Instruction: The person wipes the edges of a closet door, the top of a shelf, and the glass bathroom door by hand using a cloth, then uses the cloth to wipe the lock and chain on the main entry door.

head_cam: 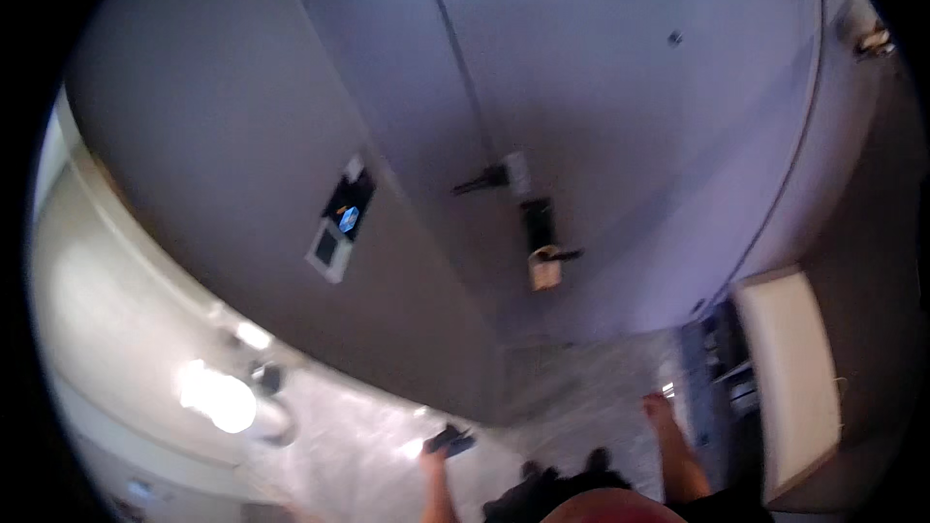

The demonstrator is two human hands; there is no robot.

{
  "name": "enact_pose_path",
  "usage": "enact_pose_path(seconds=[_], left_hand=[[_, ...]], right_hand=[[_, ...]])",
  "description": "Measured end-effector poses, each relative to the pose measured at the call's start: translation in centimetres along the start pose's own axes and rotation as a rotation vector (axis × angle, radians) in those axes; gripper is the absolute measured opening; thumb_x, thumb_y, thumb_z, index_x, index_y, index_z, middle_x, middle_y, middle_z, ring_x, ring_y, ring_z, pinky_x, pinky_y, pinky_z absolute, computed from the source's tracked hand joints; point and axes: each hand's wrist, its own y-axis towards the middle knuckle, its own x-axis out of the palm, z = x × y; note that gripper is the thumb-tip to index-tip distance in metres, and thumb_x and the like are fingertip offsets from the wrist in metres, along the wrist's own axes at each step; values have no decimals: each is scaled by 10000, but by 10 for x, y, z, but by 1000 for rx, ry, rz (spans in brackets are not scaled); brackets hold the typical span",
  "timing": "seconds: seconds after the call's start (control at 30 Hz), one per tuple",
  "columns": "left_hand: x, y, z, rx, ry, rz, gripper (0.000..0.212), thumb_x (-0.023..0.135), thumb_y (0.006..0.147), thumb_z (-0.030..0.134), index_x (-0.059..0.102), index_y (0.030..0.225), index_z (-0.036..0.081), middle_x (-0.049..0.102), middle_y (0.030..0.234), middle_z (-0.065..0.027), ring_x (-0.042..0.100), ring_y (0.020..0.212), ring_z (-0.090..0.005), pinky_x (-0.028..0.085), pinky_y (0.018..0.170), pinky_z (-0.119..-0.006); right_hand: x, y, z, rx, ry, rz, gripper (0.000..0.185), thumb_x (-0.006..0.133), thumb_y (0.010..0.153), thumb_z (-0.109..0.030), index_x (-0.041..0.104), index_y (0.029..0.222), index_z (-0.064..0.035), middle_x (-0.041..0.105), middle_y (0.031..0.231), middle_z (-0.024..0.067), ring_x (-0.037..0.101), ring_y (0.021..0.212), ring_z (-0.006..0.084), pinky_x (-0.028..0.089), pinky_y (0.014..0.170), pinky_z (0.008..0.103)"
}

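Observation:
My left hand [434,455] is low in the view, in front of the bottom of a grey wall. Its fingers are closed around a small dark object [454,442], too blurred to name further. Apart from it, to the right, my right hand [657,408] hangs over the grey floor [581,378] near a cushioned bench. Blur hides whether its fingers are closed or hold anything. Ahead stands a grey door [625,160] with a dark lever handle [563,255]. A second dark fitting [483,180] juts out above and left of that handle.
A control panel [330,250] with a lit screen is on the wall left of the door. At right, a pale cushioned bench [792,378] has items on a shelf beneath it. A bright light [225,399] glares at lower left. My feet [597,459] are on the floor.

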Motion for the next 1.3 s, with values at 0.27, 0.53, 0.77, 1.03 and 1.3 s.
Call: enact_pose_path(seconds=[0.27, 0.53, 0.77, 1.03, 1.3], left_hand=[[-2, 20, 0, -49, -375, -292, 298, 537, 711, 73, 540, 994, -23, 608, 855, -129, 589, 773, -253, 487, 715, -343], [64, 6, 21, -449, -727, -833, 346, 504, 857, 239, 485, 1161, 74, 558, 1011, -68, 524, 922, -218, 422, 851, -344], [47, 1, 104, -409, -421, -695, 246, 616, 747, 138, 584, 947, -3, 591, 901, -83, 555, 851, -206, 440, 769, -341], [29, -34, 146, 146, 157, -651, 333, 711, 721, 150, 597, 994, -2, 622, 839, -80, 576, 731, -144, 474, 647, -287], [58, -87, 220, 405, -23, -1006, 308, 637, 814, 90, 498, 1087, 54, 601, 932, -68, 576, 889, -163, 453, 785, -299]], right_hand=[[170, -68, -123, -141, -365, 81, 130, 527, 850, -190, 573, 869, -71, 578, 777, 22, 543, 700, 142, 454, 618, 283], [86, -61, -172, -146, 303, 288, 123, 670, 741, -210, 589, 686, -136, 588, 623, 2, 556, 573, 147, 452, 537, 286], [60, -73, -133, -51, 300, 376, 58, 588, 749, -145, 550, 727, -107, 536, 689, 39, 510, 597, 175, 435, 564, 302], [130, -94, -81, -82, -183, 19, 163, 585, 802, -139, 517, 941, -87, 555, 855, 28, 529, 700, 130, 414, 605, 251], [310, -202, -51, -465, -1194, -799, 500, 682, 785, -214, 475, 1219, -77, 569, 1071, 115, 559, 980, 231, 435, 866, 331]])
